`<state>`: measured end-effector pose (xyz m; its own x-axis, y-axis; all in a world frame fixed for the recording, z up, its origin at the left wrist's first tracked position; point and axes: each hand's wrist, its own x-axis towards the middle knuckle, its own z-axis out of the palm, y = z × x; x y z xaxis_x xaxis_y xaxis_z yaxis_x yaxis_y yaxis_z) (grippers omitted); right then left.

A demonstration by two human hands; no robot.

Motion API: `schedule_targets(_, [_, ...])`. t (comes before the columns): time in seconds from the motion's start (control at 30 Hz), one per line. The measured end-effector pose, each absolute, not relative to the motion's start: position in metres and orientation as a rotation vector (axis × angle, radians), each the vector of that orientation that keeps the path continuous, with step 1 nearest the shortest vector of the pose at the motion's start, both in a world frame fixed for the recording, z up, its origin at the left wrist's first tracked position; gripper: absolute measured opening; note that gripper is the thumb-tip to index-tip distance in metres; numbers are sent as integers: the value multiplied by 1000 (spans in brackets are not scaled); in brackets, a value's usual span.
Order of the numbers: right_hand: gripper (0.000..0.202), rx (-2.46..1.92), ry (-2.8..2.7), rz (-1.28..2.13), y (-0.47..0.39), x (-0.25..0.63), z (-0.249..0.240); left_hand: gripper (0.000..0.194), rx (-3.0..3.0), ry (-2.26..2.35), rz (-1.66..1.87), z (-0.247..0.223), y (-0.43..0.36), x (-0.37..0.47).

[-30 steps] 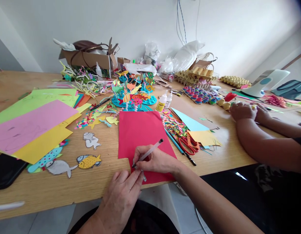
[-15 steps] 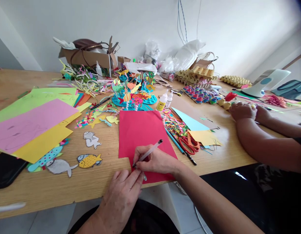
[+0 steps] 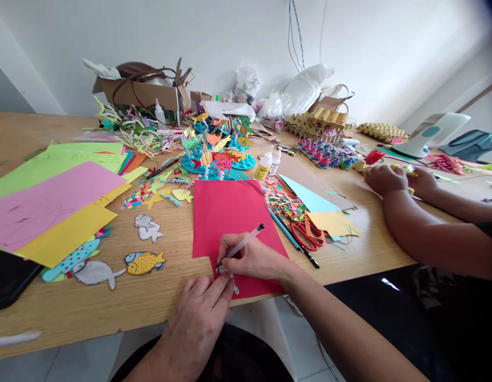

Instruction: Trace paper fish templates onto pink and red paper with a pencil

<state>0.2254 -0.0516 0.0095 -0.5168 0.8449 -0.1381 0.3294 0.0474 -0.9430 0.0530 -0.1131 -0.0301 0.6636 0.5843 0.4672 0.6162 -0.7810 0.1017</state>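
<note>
My right hand grips a pen with a clear barrel, its tip low on a sheet of red paper. My left hand lies with fingers stretched flat at the lower left edge of that sheet. Under its fingertips part of a small pale paper cutout shows; the rest is covered. On the table to the left are a white fish cutout, a yellow fish cutout and a grey whale-shaped cutout.
Pink paper and other coloured sheets lie left. Orange scissors, pencils and paper scraps sit right of the red sheet. Behind stand glue bottles and a fish model. A co-worker's hands work at right.
My pen tip has shifted slightly upward beside the cutout. My left hand stays in place. The co-worker's hands have moved a little apart, showing something yellow between them.
</note>
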Motion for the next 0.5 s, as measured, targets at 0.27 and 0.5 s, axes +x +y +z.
schedule_targets(0.27, [13,-1194,-1845,1460,-50,226,8,29,-2805,-1031,-700,-30,-114,52])
schedule_targets(0.5, [12,-1233,-1842,1424,-51,225,10,32,-2792,-994,-720,-30,-114,53])
